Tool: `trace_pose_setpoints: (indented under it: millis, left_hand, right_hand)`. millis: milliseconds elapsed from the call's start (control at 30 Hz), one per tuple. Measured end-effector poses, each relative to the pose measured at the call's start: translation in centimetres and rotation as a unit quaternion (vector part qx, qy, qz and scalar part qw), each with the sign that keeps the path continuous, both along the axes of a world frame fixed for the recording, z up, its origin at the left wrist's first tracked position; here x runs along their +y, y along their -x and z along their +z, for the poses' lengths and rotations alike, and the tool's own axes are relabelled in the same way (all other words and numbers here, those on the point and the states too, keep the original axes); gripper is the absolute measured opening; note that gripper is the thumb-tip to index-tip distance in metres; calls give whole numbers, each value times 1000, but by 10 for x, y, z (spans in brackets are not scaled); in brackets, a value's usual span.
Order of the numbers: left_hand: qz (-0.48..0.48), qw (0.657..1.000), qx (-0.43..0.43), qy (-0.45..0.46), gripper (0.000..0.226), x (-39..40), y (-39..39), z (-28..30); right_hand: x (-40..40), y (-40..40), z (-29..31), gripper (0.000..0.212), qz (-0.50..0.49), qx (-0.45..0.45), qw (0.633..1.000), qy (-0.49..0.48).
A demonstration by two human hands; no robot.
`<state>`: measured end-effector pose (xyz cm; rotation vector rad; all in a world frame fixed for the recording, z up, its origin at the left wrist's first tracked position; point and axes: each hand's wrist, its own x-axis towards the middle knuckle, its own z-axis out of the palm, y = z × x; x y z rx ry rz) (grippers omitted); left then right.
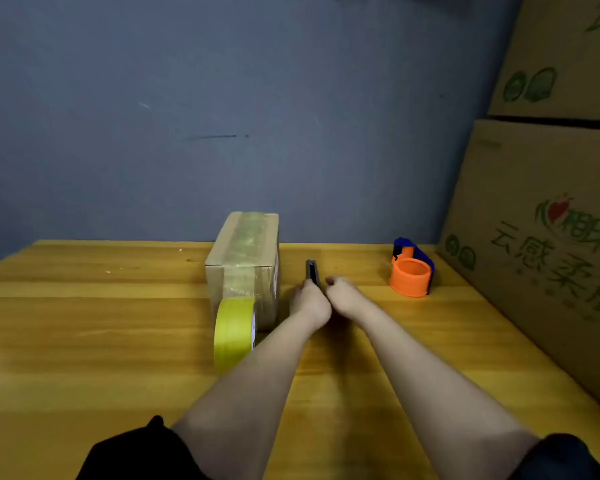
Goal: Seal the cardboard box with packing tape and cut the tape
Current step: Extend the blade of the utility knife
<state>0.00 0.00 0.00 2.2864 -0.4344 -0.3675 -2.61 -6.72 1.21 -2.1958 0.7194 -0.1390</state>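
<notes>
Head view showed both forearms reaching out over the wooden table (84, 323), black sleeves nearest. Left of the fingers, a yellow-green tape roll (232, 332) stood on edge, touching the near end of the small cardboard box (243, 268), taped along its top. The left hand (309, 299) gripped a dark cutter (311, 270), fingers curled round its handle. The right hand (340, 294), just beside it, was curled; whether it held anything could not be told. Well right of the fingers sat an orange-and-blue tape dispenser (412, 271), with large printed cartons (541, 220) beyond.
</notes>
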Motion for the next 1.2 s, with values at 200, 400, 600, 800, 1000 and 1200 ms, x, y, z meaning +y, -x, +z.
trace_pose_setpoints:
  millis: [200, 400, 600, 800, 1000, 1200]
  left_hand:
    - [23, 991, 89, 99, 45, -5, -5, 1]
    - [85, 960, 170, 203, 32, -6, 5, 10]
    - [79, 938, 246, 233, 36, 1, 13, 17]
    - [66, 935, 237, 254, 31, 19, 30, 13]
    - [20, 928, 200, 312, 26, 29, 44, -4]
    - [-50, 932, 147, 328, 27, 38, 42, -20]
  right_hand:
    - [1, -7, 1, 21, -57, -38, 987, -148]
    - [2, -3, 2, 9, -122, -58, 966, -220]
    - [2, 7, -6, 9, -99, -24, 978, -182]
    - [4, 34, -1, 22, -32, -40, 968, -247]
    - [14, 62, -17, 28, -37, -159, 898, -408]
    - [20, 80, -26, 27, 29, -200, 838, -506]
